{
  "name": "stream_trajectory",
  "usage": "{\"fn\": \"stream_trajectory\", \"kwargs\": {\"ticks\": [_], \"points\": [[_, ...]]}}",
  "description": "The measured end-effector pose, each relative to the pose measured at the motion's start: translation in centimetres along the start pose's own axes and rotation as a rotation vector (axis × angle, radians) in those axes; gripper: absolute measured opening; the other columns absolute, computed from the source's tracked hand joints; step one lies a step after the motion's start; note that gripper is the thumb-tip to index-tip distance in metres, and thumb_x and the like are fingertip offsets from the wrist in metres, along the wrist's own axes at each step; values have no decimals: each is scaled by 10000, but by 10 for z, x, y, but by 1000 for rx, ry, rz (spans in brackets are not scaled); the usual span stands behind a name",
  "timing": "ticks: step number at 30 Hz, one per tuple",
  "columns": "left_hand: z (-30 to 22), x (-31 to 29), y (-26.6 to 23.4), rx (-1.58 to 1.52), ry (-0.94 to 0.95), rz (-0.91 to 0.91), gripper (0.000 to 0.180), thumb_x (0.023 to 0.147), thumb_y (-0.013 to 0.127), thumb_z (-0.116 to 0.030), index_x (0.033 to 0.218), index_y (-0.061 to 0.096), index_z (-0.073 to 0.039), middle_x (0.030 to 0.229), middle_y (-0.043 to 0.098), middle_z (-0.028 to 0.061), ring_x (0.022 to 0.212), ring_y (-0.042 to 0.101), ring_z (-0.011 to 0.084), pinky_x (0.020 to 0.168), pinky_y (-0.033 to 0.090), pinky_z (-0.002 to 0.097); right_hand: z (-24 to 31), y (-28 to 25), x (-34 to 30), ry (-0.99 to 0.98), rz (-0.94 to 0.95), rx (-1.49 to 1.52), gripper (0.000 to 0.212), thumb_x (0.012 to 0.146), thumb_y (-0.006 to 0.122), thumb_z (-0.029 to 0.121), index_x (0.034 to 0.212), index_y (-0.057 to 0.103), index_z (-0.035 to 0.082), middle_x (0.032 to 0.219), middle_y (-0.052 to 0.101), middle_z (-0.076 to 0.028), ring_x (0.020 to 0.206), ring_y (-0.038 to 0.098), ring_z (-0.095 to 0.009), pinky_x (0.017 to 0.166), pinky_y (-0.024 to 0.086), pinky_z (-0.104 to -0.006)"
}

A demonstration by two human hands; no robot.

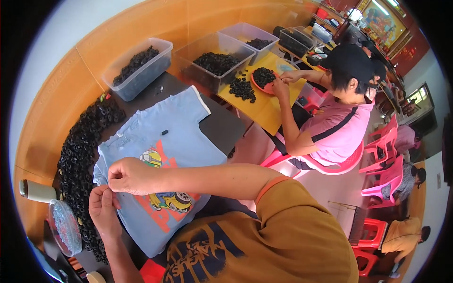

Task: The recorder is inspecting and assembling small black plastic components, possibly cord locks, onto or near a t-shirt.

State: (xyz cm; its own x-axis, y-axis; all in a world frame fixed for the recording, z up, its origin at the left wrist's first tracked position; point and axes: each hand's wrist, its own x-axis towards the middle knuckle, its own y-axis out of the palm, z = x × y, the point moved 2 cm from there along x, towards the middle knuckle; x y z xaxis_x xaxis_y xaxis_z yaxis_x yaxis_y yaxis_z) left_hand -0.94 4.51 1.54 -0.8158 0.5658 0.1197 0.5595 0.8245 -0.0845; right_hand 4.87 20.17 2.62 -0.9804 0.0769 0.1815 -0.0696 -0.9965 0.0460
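Note:
My right hand [134, 175] and my left hand [104, 207] meet above the left part of a light blue T-shirt [181, 115]. Both are closed in a pinch, fingertips close together; whatever is between them is too small or hidden to make out. The shirt lies spread over the dark table, with a colourful cartoon print partly covered by my right forearm. On its cloth lies a small black piece [164, 132]. Just left of my hands, a long heap of small black ring-like parts [78, 155] runs along the table's edge.
A round clear dish [66, 226] of tiny beads and a pale lidded cup [37, 191] stand at the left. Plastic bins [163, 61] of black parts line the wall. A co-worker [337, 122] handles black parts over a red dish [269, 88] at a yellow-topped table [269, 111].

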Motion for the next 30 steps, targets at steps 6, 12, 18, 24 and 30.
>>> {"fn": "stream_trajectory", "kwargs": {"ticks": [6,12,18,24,30], "points": [[3,0,-8,-54,26,-96,131,925,491,-153,918,523,-26,665,464,-27,571,388,33,528,299,159,-13,1,14,88,72,154,191,832,604,189,786,598,4,636,543,15,574,471,-56,484,376,-233],[6,-2,-19,-26,17,-139,140,928,482,-162,923,516,-27,671,443,-27,576,378,36,523,280,173,-17,1,29,98,234,227,186,826,604,167,862,599,-16,702,578,-7,622,504,-62,514,393,-229],[13,0,-17,13,7,-199,189,927,485,-213,919,499,-24,711,417,-30,610,335,41,544,246,186,-26,-4,37,139,298,308,190,810,607,143,879,591,-33,713,597,-40,630,529,-85,533,424,-239],[18,-2,-25,95,-42,-224,204,933,475,-233,923,489,-30,798,418,-19,634,337,41,555,258,190,-34,-5,37,94,275,271,205,802,608,158,863,594,-37,696,608,-91,616,563,-125,538,448,-274],[8,3,-11,131,-90,-228,109,882,454,-72,864,531,3,713,467,7,587,422,50,518,320,186,-40,-12,37,386,297,329,291,820,632,182,1044,588,1,862,620,-58,765,576,-97,609,458,-231]]}}
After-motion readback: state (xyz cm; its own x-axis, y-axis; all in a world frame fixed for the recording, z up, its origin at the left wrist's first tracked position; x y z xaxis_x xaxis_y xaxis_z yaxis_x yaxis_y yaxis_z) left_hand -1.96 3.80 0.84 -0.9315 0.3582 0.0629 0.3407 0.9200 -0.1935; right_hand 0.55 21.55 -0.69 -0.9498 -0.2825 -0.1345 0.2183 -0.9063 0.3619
